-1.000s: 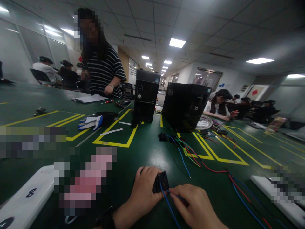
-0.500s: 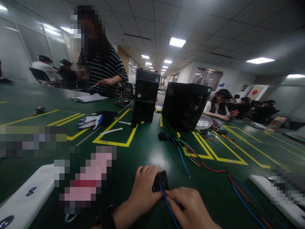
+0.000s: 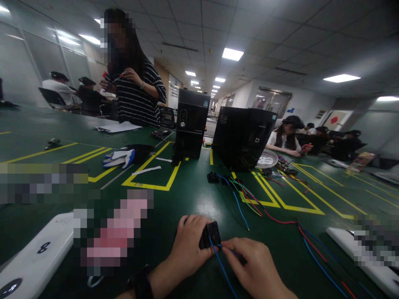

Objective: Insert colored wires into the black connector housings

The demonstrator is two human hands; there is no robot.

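My left hand (image 3: 191, 243) is closed round a small black terminal block (image 3: 213, 236), holding it just above or on the green table; I cannot tell which. A blue wire (image 3: 225, 270) runs from the block's face down past the bottom edge of the view. My right hand (image 3: 254, 261) pinches a short blue wire end (image 3: 219, 245) close to the block's near right corner. Whether that end touches the block is too small to tell. Something dark shows under the right fingers, mostly hidden.
Beyond my hands lie more black blocks (image 3: 213, 177) with blue, green and red wires (image 3: 246, 195). Two black computer cases (image 3: 191, 124) stand behind them. Gloves (image 3: 120, 158) and a white power bank-like slab (image 3: 43, 253) are to the left. A person in a striped top (image 3: 137, 95) stands opposite.
My right hand has shifted slightly right, and the pinched blue wire end now shows beside the block. The left hand keeps its hold. The person opposite has raised their hands.
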